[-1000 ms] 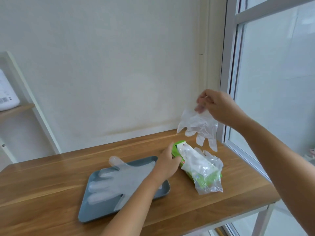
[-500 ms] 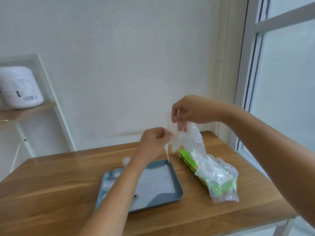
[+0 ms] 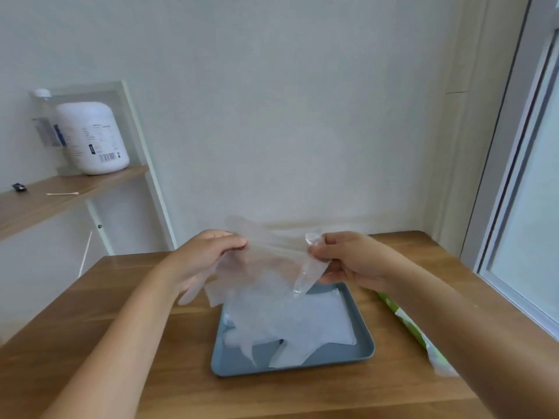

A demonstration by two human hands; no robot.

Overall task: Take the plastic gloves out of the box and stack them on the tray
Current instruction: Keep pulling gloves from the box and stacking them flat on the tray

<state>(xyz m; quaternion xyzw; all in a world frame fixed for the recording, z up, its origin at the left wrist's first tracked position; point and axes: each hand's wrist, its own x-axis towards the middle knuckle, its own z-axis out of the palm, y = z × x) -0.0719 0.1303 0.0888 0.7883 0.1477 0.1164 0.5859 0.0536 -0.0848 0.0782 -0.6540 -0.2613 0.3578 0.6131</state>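
Left grip (image 3: 208, 255) is closed to a pinch, fingertips and thumb on the upper left edge of the held glove (image 3: 272, 261). Right grip (image 3: 348, 258) is pinched too, fingers curled on the glove's bunched right end. Neither holds anything else. The glove is stretched between the two in the air, above the far edge of the tray (image 3: 290, 368). Its finger ends droop lower left, past the tray's left rim and over the worktop (image 3: 151, 373). The film is see-through and blurred, so I can't tell if it's one layer or two stuck together. The tray sits on the worktop straight ahead with the stacked gloves (image 3: 302, 325) lying flat in it, finger ends toward near-left; count not readable. The box (image 3: 405, 322), green, lies on the worktop just right of the tray. It's mostly hidden behind the right forearm, with loose plastic showing at its near end. Step as I read it: spreading a pulled glove flat prior to laying it on the stack. Next move calls for lowering both grips together, matching the stack's orientation, and releasing evenly so the film doesn't fold or slide over the rim. Risk: light film probably clings to skin and lifts on release. Far left is a shelf (image 3: 60, 192) with a white jug (image 3: 90, 137), not involved.
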